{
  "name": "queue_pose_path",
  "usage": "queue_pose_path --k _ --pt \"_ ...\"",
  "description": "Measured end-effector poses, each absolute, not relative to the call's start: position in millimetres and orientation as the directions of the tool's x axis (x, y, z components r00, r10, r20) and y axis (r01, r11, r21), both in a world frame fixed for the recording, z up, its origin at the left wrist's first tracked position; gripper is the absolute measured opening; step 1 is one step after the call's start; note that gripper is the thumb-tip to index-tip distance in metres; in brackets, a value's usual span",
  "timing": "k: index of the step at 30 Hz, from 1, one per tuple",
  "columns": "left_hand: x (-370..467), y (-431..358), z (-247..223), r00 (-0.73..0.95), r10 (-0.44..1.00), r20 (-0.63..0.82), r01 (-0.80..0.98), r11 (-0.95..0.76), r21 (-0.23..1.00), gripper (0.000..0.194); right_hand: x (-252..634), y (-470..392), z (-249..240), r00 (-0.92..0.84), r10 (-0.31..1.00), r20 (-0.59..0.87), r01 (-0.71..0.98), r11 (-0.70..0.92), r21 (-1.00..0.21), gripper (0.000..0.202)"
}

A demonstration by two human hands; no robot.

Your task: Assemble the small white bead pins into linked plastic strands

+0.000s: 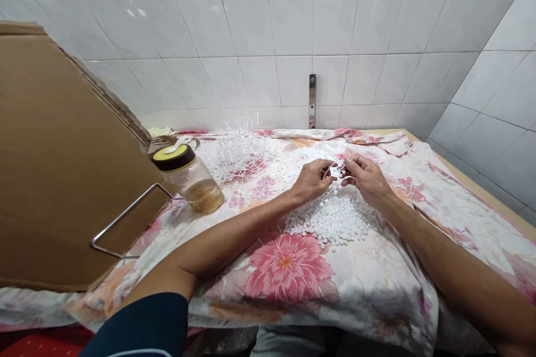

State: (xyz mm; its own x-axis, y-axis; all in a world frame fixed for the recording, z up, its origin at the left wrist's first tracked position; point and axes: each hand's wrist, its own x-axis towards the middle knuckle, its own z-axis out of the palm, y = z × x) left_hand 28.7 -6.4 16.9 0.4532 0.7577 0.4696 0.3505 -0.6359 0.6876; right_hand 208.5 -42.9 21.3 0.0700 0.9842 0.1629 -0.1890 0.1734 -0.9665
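Presently, the left hand (314, 179) and the right hand (369, 179) are near each other, both pinching thin white pieces (334, 170) between thumb and fingers, just above a pile of white bead-like bits (335, 220). This pile lies on a flowered cloth (288, 268), which covers the worktop (481, 189). Farther left there are a tangle of white stems (240, 156) and a yellow-lidded jar (195, 184).

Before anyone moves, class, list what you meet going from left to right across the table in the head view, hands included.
Brown cardboard → jar with yellow-and-black lid → tangle of thin white strands → left hand → right hand.
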Motion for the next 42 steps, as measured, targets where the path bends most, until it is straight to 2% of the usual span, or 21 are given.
queue_pose_path --k 7,11,19,25,33,39,42 --pt "27 -4 18 0.47 0.778 0.418 0.286 -0.582 0.761 0.031 211 -44 25 0.041 0.987 0.157 -0.187 0.162 -0.969 0.05" --pt "27 -4 20 0.47 0.812 0.346 0.255 -0.5 0.828 0.03 212 -44 24 0.018 0.986 0.166 -0.109 0.167 -0.98 0.051" --pt "29 -1 26 0.502 0.839 0.21 0.082 -0.288 0.954 0.042 212 -41 17 0.041 0.989 0.142 -0.035 0.143 -0.989 0.059" --pt "31 -1 23 0.413 0.882 0.228 0.064 -0.278 0.959 0.048 213 -41 18 -0.009 0.995 0.104 -0.075 0.103 -0.992 0.054" --pt "29 5 16 0.364 0.887 0.284 0.094 -0.339 0.936 0.037 215 -41 18 -0.125 0.99 0.069 -0.168 0.047 -0.985 0.046" --pt "27 2 18 0.363 0.892 0.27 0.184 -0.353 0.918 0.046 213 -39 15 -0.014 0.988 0.156 -0.103 0.153 -0.983 0.051" --pt "27 -1 24 0.4 0.893 0.204 0.195 -0.3 0.934 0.037 214 -38 14 0.045 0.972 0.23 -0.021 0.231 -0.973 0.051"
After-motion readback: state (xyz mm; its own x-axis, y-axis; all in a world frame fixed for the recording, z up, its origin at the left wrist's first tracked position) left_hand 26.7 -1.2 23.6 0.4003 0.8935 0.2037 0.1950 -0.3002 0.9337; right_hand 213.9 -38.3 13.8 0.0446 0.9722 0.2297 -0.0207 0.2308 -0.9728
